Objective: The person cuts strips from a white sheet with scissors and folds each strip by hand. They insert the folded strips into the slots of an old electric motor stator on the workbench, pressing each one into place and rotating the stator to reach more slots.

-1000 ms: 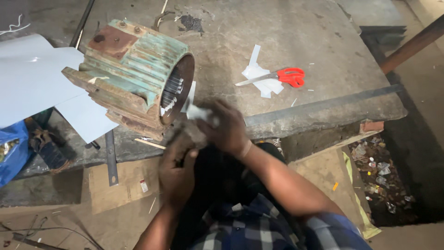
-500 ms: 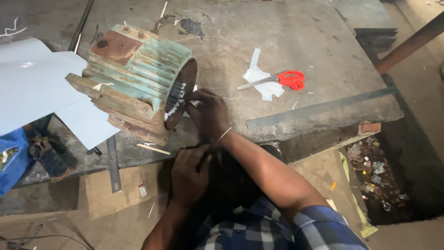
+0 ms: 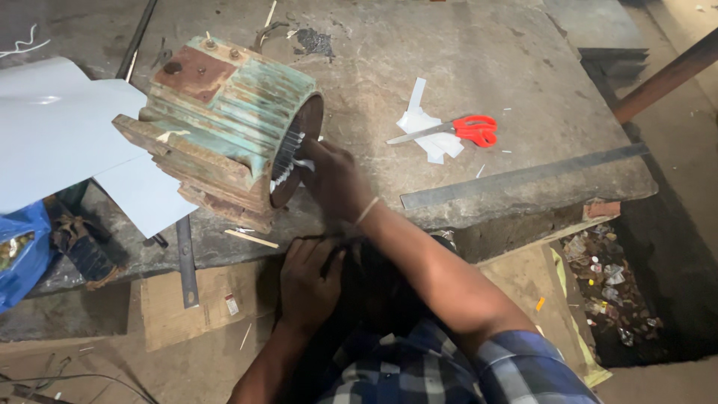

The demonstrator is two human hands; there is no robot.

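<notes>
Landmark for all positions: the motor housing (image 3: 224, 131), a ribbed cast-metal cylinder lying on its side on the workbench (image 3: 523, 112), green paint flaking, rust-brown on its flat top plate and mounting feet.

Nearest the camera, below the housing and off the bench edge, the left hand (image 3: 308, 283) lies palm down, fingers loosely spread, on dark cloth at the person's lap. It grips nothing that can be made out. A checked blue sleeve covers the right upper arm.

The right hand (image 3: 336, 179) is at the housing's open round end, on the side facing the scissors. Its fingers curl toward the bore, where pale strips of insulation paper (image 3: 288, 161) stand out from the slots. A strip-end meets the fingertips; whether they pinch it cannot be told. A thin band circles the wrist.

Beside the housing, on the side away from its open end, large smooth sheets of pale grey paper (image 3: 67, 135) overhang the bench. Below them sits a blue bag (image 3: 19, 254).

Beyond the right hand, well apart from the housing, red-handled scissors (image 3: 460, 131) lie on white paper offcuts (image 3: 419, 123). A long flat steel ruler (image 3: 523, 176) lies near the bench's front edge. The bench surface is rough, grey and stained.
</notes>
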